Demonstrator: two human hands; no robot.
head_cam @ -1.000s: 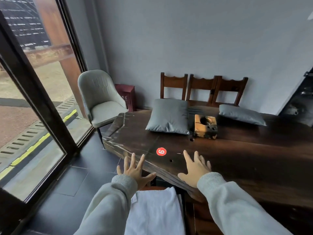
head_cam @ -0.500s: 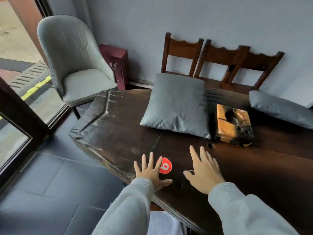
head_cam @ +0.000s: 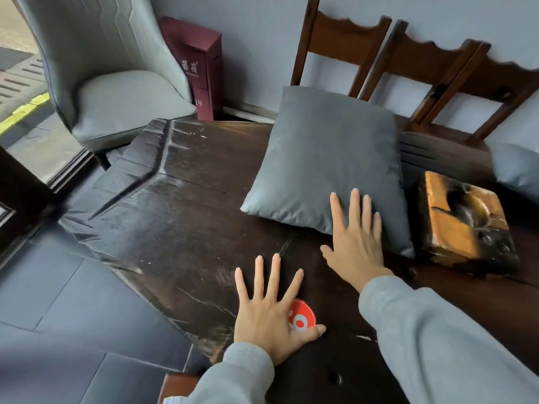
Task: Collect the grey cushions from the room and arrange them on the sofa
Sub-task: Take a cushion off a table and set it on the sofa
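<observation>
A: What's changed?
B: Your right hand (head_cam: 355,246) has reached forward since a moment ago — its straight, slightly parted fingers now lie over the grey cushion's (head_cam: 329,158) near edge.
A: And the left?
B: Your left hand (head_cam: 268,319) is flat, fingers splayed, over the red sticker (head_cam: 304,314). The cushion lies on the dark table (head_cam: 180,199), just beside a wooden block (head_cam: 463,223).

You've got one cushion (head_cam: 329,158) lying on the tabletop (head_cam: 180,205), the wooden block (head_cam: 463,225) just right of it, and a second cushion (head_cam: 516,167) further right behind that block. Wooden chairs (head_cam: 344,42) stand behind the tabletop, and the padded chair (head_cam: 116,91) sits off its far-left corner with a box (head_cam: 195,68) behind it.
</observation>
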